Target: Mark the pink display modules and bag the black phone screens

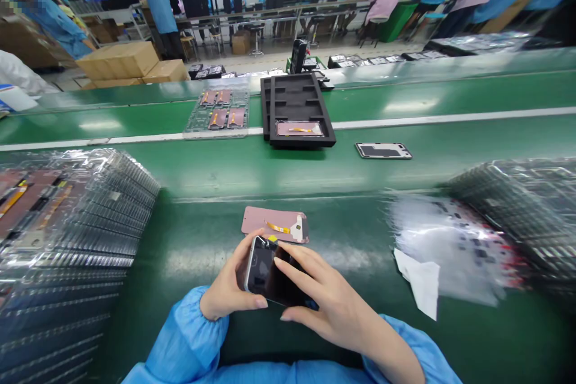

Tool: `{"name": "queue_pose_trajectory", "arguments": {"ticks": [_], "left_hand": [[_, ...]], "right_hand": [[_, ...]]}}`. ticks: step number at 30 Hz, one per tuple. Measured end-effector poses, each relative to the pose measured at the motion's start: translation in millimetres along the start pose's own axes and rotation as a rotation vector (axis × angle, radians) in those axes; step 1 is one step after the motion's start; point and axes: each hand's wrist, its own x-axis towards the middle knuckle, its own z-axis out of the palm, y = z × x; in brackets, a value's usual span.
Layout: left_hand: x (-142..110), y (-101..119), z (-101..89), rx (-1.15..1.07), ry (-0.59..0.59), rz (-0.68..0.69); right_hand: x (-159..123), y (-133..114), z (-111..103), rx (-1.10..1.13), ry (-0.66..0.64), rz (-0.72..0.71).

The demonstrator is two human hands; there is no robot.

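**Two Hands Hold a Black Phone**

A person sits at a long green table (342,174) and holds a black phone (270,273) with a silver edge. The phone is up a little, over the table, and tilted. The left hand (229,276) is closed around the phone's side. The right hand (333,297) lies over the dark front, with its fingers spread out, and holds on too. Both hands have a firm hold. A blue sleeve (184,330) covers each arm.

Just past the hands, a pink panel (275,224) with a yellow strip lies flat on the table. A tall stack of clear trays (76,222) stands on the left, and another (517,204) stands on the right. A blurry clear bag (450,246) and a white paper (420,282) lie near the right hand.

Farther off are a black foam tray (297,111) and a clear tray (218,111) with four pink panels.
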Motion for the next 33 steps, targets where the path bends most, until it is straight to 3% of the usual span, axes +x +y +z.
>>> {"name": "queue_pose_trajectory", "arguments": {"ticks": [5,9,11,14,17,20,23,29,33], "left_hand": [[0,-8,0.4,-0.039,0.008,0.036],[0,-12,1.1,-0.155,0.118,-0.074],[3,-8,0.2,-0.223,0.238,-0.163],[8,2,-4.9,-0.250,0.382,-0.219],[11,9,-12.1,-0.240,0.442,-0.196],[12,11,-15.3,-0.228,0.479,-0.177],[12,9,-12.3,-0.182,0.409,-0.145],[9,-1,-1.5,0.145,0.070,-0.250],[6,-7,5.1,0.363,0.123,-0.305]], "right_hand": [[4,-1,-4,-0.078,-0.002,-0.017],[4,-1,0,-0.044,0.091,0.033],[3,1,2,0.126,0.142,0.115],[2,7,0,0.516,0.111,0.390],[3,11,-4,0.890,-0.104,0.605],[6,11,-5,1.129,-0.239,0.610],[7,9,-2,1.187,-0.148,0.610],[3,14,4,1.169,0.125,0.606],[2,18,7,1.111,0.212,0.630]]}}
